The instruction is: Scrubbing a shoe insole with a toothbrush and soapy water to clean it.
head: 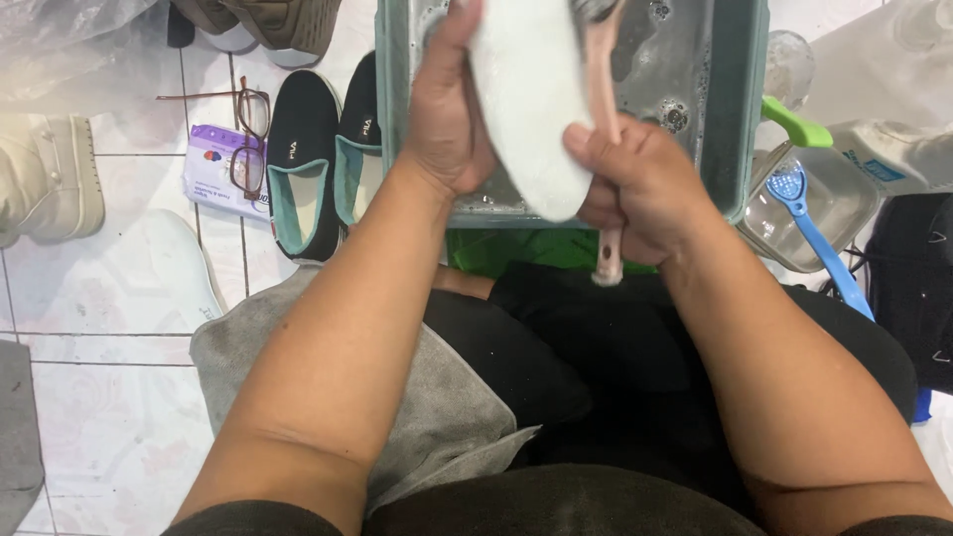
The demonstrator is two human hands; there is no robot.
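While the teal basin (740,109) of soapy water sits under the work | left hand (447,119) clamped on white insole (526,99), held above the water | right hand (635,184) gripping pink brush (604,89); short strokes along the insole look best, drips kept over the basin.

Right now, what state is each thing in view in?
Left hand: closed around the white insole's edge.
Right hand: gripping the brush handle.
White insole: held up over the basin, tilted.
Pink brush: against the insole.
Teal basin: holds sudsy water.
Dark slip-on shoes: side by side on the floor.
Eyeglasses: folded open, resting on a wipes pack.
Grey towel: draped over the lap.
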